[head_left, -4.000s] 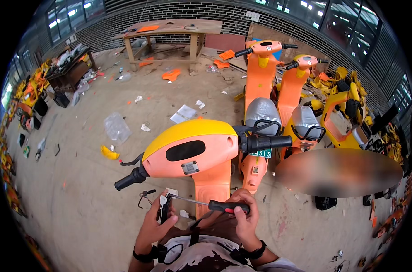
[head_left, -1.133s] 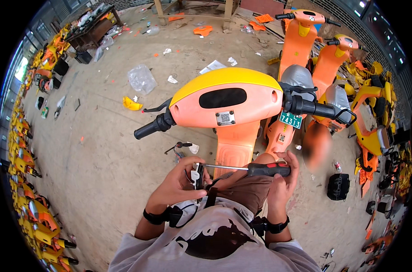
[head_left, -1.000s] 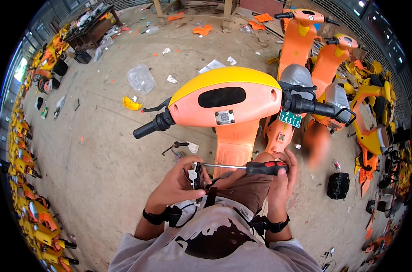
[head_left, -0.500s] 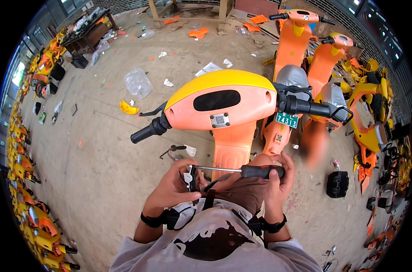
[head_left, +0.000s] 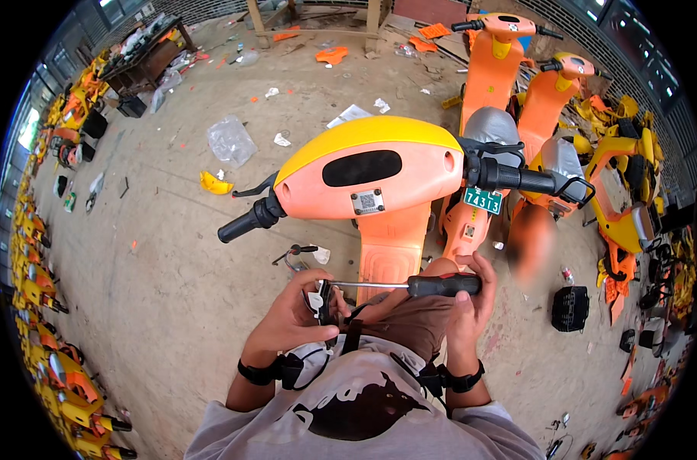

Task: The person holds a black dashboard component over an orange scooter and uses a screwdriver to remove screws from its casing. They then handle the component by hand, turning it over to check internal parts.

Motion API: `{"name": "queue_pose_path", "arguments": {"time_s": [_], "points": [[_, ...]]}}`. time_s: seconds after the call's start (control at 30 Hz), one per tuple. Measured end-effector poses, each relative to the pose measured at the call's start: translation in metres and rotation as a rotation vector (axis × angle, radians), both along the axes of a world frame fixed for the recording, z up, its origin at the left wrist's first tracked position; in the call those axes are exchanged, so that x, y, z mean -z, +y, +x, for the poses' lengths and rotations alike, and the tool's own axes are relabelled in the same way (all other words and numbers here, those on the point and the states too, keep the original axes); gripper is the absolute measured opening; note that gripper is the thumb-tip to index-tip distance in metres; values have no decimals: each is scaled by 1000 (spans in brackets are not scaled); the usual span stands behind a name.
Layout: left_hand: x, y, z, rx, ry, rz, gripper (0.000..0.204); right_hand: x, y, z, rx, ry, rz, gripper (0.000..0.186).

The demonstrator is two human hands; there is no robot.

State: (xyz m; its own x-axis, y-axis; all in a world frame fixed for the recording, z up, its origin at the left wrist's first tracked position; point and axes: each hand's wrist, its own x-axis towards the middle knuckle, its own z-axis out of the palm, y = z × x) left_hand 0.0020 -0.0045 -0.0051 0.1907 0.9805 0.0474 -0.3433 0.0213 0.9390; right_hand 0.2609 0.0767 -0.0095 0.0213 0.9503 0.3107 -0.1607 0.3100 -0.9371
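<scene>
screwdriver (head_left: 431, 286) location?

– between both hands: right hand (head_left: 465, 318) pinching its handle, left hand (head_left: 283, 318) clasping the black part (head_left: 325, 305) at its tip.

– step?

– seemingly tip work; next calls for steady alignment.

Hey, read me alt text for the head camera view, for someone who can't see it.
A person's right grip holds a black-and-red screwdriver, its shaft reaching a small black part with a white piece in the left grip. Beyond them stands an orange-and-yellow scooter, with more scooters to the right on a littered floor.
</scene>
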Motion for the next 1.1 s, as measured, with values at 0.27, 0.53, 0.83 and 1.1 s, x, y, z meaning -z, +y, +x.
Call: {"name": "queue_pose_path", "arguments": {"time_s": [0.27, 0.53, 0.83, 1.1], "points": [[-1, -1, 0, -7, 9, 1, 72, 13, 5, 5, 46, -90, 124, 48], [1, 0, -1, -9, 7, 37, 72, 7, -3, 4, 95, -180, -30, 49], [-1, -1, 1, -17, -39, 15, 73, 2, -4, 2, 50, -101, -134, 49], [-2, -1, 1, -11, -63, 8, 72, 9, 2, 6, 1, -59, 27, 45]]}}
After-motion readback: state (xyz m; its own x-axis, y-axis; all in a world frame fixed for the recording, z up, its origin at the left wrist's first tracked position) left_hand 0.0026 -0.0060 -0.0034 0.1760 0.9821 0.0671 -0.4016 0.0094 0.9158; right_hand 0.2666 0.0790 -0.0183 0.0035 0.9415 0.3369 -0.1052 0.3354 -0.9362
